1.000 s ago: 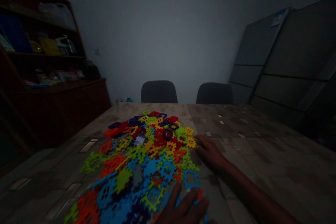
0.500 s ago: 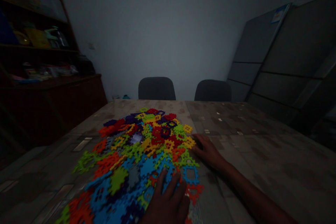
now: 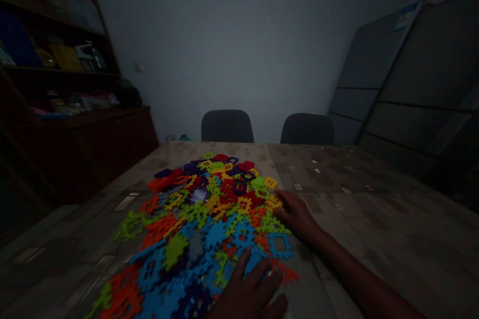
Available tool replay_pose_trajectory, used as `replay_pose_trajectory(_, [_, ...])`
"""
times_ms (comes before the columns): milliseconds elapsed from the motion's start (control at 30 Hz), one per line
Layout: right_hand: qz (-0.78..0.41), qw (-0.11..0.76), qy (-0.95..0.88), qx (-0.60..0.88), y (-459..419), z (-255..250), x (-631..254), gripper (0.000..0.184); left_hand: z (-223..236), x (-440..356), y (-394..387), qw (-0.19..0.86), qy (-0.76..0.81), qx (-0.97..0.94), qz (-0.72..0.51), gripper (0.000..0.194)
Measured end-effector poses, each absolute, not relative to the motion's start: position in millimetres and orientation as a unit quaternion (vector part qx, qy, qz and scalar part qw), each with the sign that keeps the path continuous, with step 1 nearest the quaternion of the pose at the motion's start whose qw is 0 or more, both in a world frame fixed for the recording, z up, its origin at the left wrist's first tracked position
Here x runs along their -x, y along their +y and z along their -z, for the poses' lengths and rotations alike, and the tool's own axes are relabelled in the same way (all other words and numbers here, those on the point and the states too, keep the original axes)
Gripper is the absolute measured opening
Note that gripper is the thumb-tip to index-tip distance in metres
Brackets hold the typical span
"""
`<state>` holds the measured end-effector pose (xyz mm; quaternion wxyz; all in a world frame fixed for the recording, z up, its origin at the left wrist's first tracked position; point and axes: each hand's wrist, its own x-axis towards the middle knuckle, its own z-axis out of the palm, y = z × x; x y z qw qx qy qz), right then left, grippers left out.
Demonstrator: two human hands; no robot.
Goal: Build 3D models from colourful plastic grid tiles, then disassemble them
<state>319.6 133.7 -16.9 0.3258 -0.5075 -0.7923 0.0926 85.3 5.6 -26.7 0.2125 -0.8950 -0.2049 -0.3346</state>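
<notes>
A heap of plastic interlocking building pieces (image 3: 215,232) in blue, green, orange, yellow, red and purple spreads over the table. My left hand (image 3: 252,286) lies over its near right edge, above blue pieces, with fingers spread and nothing seen in them. At the heap's right side rests my right hand (image 3: 299,217), thumb and fingers apart and curved. Its fingertips meet a yellow piece (image 3: 274,201) and a green piece (image 3: 275,223). Just below that hand lies a blue square frame piece (image 3: 279,245). An orange piece (image 3: 286,270) sits beside my left fingers.
The patterned table (image 3: 370,219) stretches out to the right. Behind it stand two dark chairs (image 3: 227,126) against a pale wall. A dark shelf cabinet (image 3: 112,134) holds various goods on the left; tall grey panels (image 3: 359,65) stand on the right.
My left hand has drawn slightly back and to the right, uncovering more of a blue window piece. The right hand stays by the heap's edge. The whole view has shifted a little.
</notes>
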Motion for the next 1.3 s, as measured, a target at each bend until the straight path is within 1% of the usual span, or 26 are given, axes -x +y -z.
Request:
replay_pose_trajectory(100, [-0.086, 0.335, -0.78, 0.521, 133, 18, -318, 0.051, 28, -85, 8, 0.206, -0.188, 0.903, 0.327, 0.013])
replay_pose_trajectory(133, [-0.085, 0.339, -0.776, 0.525, 133, 18, -317, 0.051, 27, -84, 9, 0.201, -0.19, 0.907, 0.317, 0.015])
replay_pose_trajectory(233, [-0.084, 0.349, -0.769, 0.529, 132, 18, -316, 0.046, 18, -79, 10, 0.178, -0.215, 0.923, 0.264, 0.031])
replay_pose_trajectory(300, [-0.087, 0.355, -0.766, 0.528, 131, 13, -316, 0.042, 7, -75, 10, 0.151, -0.222, 0.933, 0.242, 0.032])
replay_pose_trajectory(400, [-0.097, 0.359, -0.773, 0.515, 125, 2, -314, 0.037, -25, -63, 13, 0.069, -0.238, 0.941, 0.231, 0.023])
replay_pose_trajectory(433, [-0.104, 0.357, -0.779, 0.506, 121, -2, -311, 0.035, -39, -56, 17, 0.039, -0.27, 0.934, 0.231, 0.023])
replay_pose_trajectory(467, [-0.112, 0.353, -0.786, 0.495, 116, -6, -307, 0.033, -54, -47, 23, 0.028, -0.305, 0.916, 0.258, 0.027])
replay_pose_trajectory(533, [-0.128, 0.346, -0.802, 0.47, 105, -13, -296, 0.03, -80, -26, 38, 0.024, -0.359, 0.893, 0.272, 0.037])
replay_pose_trajectory(633, [-0.142, 0.338, -0.822, 0.435, 84, -21, -273, 0.027, -104, 7, 62, 0.045, -0.409, 0.863, 0.294, 0.033])
replay_pose_trajectory(700, [-0.147, 0.326, -0.839, 0.411, 71, -24, -259, 0.03, -106, 23, 74, 0.047, -0.418, 0.861, 0.287, 0.029])
replay_pose_trajectory(800, [-0.147, 0.279, -0.869, 0.383, 57, -27, -245, 0.046, -100, 31, 81, 0.033, -0.424, 0.863, 0.273, 0.028])
replay_pose_trajectory(833, [-0.143, 0.264, -0.875, 0.379, 55, -26, -243, 0.048, -97, 31, 82, 0.029, -0.427, 0.863, 0.269, 0.028])
replay_pose_trajectory(867, [-0.138, 0.254, -0.88, 0.377, 55, -26, -242, 0.047, -94, 30, 81, 0.023, -0.43, 0.864, 0.261, 0.029])
replay_pose_trajectory(933, [-0.135, 0.252, -0.882, 0.374, 56, -23, -241, 0.037, -91, 26, 80, 0.008, -0.43, 0.87, 0.242, 0.028])
replay_pose_trajectory(1000, [-0.147, 0.265, -0.879, 0.367, 60, -21, -242, 0.026, -91, 21, 78, -0.013, -0.419, 0.88, 0.222, 0.026])
replay_pose_trajectory(1067, [-0.163, 0.282, -0.872, 0.366, 64, -22, -245, 0.021, -93, 18, 76, -0.028, -0.405, 0.889, 0.21, 0.025])
replay_pose_trajectory(1200, [-0.193, 0.313, -0.842, 0.396, 68, -40, -262, 0.03, -93, 17, 76, -0.039, -0.389, 0.898, 0.203, 0.024])
replay_pose_trajectory(1300, [-0.298, 0.316, -0.794, 0.424, 67, -57, -287, 0.035, -89, 17, 77, -0.04, -0.39, 0.899, 0.195, 0.023])
